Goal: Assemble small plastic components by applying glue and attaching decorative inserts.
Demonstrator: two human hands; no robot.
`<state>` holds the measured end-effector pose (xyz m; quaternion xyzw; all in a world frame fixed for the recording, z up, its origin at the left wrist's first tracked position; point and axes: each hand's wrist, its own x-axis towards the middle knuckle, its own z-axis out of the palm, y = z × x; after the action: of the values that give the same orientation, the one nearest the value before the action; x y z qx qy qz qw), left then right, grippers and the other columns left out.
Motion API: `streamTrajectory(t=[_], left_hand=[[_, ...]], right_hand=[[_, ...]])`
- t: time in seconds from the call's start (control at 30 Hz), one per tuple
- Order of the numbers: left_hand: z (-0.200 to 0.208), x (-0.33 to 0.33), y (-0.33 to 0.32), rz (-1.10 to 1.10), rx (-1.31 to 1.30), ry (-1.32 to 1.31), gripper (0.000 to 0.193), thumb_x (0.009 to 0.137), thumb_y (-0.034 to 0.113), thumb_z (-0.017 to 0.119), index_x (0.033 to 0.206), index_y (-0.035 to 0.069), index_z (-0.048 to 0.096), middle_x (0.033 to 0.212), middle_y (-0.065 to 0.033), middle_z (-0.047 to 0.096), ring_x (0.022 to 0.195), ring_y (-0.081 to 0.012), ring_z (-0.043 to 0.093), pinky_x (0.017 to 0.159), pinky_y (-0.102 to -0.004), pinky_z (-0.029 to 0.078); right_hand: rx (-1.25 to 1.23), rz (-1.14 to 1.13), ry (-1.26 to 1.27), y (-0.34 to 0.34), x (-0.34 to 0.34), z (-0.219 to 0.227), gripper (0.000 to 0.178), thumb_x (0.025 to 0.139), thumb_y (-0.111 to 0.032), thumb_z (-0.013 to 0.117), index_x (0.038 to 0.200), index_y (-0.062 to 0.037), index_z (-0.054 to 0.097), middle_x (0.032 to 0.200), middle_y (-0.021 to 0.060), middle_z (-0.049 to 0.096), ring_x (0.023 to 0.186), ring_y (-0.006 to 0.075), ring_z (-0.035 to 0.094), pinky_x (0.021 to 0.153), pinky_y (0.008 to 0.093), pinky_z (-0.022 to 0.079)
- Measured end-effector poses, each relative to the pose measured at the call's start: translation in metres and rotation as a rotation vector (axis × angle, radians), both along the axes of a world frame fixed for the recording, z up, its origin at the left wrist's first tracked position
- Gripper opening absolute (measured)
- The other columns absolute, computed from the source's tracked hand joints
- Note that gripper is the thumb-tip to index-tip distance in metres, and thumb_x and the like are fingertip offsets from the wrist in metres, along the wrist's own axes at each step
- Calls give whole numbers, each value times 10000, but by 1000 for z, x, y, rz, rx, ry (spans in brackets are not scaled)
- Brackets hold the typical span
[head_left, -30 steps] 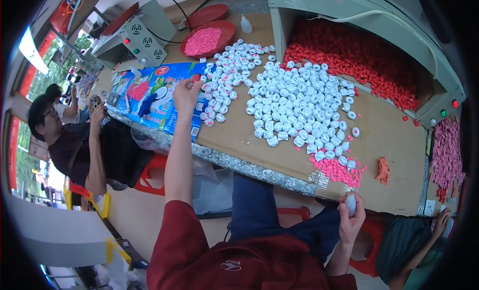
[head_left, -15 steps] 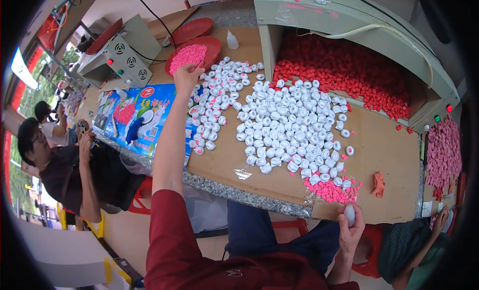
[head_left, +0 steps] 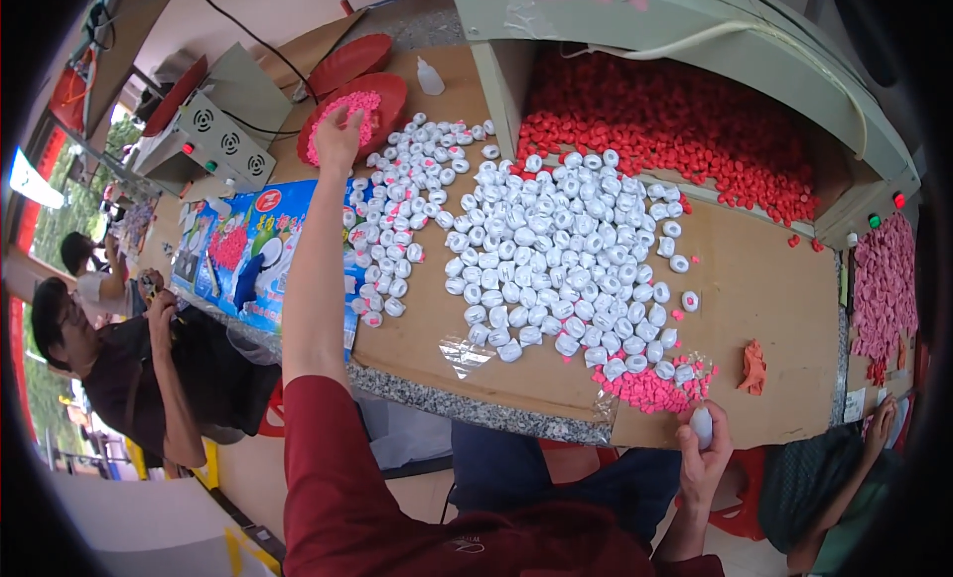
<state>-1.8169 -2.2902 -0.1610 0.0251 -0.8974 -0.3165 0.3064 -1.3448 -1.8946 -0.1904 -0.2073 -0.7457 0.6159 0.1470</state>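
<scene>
My left hand (head_left: 339,138) reaches far forward over a red bowl (head_left: 393,103) of small pink pieces (head_left: 362,103). Its fingers look slightly apart above the pile, and I make out nothing held. At the near table edge, my right hand (head_left: 707,460) is closed around a small whitish squeeze bottle (head_left: 701,426). Just beyond this bottle lies a patch of loose pink pieces (head_left: 650,390). A large heap of small white rounded pieces (head_left: 556,240) spreads over the middle of the cardboard-covered table (head_left: 764,309). A second white group (head_left: 407,200), dotted with pink, sits nearer the bowl.
Another squeeze bottle (head_left: 430,77) stands beyond the bowl. A pale green machine housing (head_left: 695,31) shelters many red pieces (head_left: 655,140). An orange scrap (head_left: 753,367) lies at right. Left are a blue printed sheet (head_left: 263,245) and a seated person (head_left: 129,369); another person (head_left: 834,498) sits right.
My left hand has moved from the bowl's near right rim to over the pink pile. The right hand still holds its bottle near the table edge. The whole view has shifted slightly.
</scene>
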Motion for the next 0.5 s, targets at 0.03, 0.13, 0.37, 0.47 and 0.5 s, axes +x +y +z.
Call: streamTrajectory(t=[0.03, 0.13, 0.37, 0.47, 0.5], left_hand=[[1, 4, -4, -81, -30, 14, 382, 781, 297, 626, 1045, 21, 616, 972, -153, 637, 919, -248, 610, 808, -340, 457], [31, 87, 59, -386, 24, 20, 255, 834, 186, 580, 1010, 6, 624, 950, -113, 648, 860, -157, 605, 747, -270, 460], [2, 281, 188, -1049, -118, -196, 252, 718, 29, 644, 969, 24, 624, 971, -113, 600, 945, -269, 554, 822, -335, 431], [-17, 336, 231, -1173, -181, -168, 280, 695, 47, 670, 972, 40, 629, 983, -105, 580, 959, -279, 533, 811, -346, 437], [-25, 349, 241, -1114, -209, -111, 274, 696, 54, 670, 966, 44, 626, 972, -95, 568, 936, -280, 525, 803, -353, 433]], right_hand=[[6, 10, 34, 0, -4, 0, 279, 799, -86, 593, 1050, -5, 504, 835, 20, 542, 726, 80, 491, 635, 192, 393], [-19, 2, 80, 6, -2, -4, 274, 800, -37, 568, 1062, 4, 498, 855, 26, 552, 748, 82, 502, 654, 198, 404], [-153, -3, 140, 17, -6, -19, 293, 801, -13, 550, 1083, 33, 487, 893, 42, 563, 797, 92, 527, 694, 211, 427], [-139, -28, 159, 22, 0, -15, 293, 810, -18, 544, 1092, 31, 483, 906, 45, 566, 803, 92, 530, 699, 207, 429], [-105, -28, 185, 26, 0, -14, 292, 815, -22, 541, 1097, 30, 480, 913, 45, 567, 804, 90, 530, 701, 204, 428]])
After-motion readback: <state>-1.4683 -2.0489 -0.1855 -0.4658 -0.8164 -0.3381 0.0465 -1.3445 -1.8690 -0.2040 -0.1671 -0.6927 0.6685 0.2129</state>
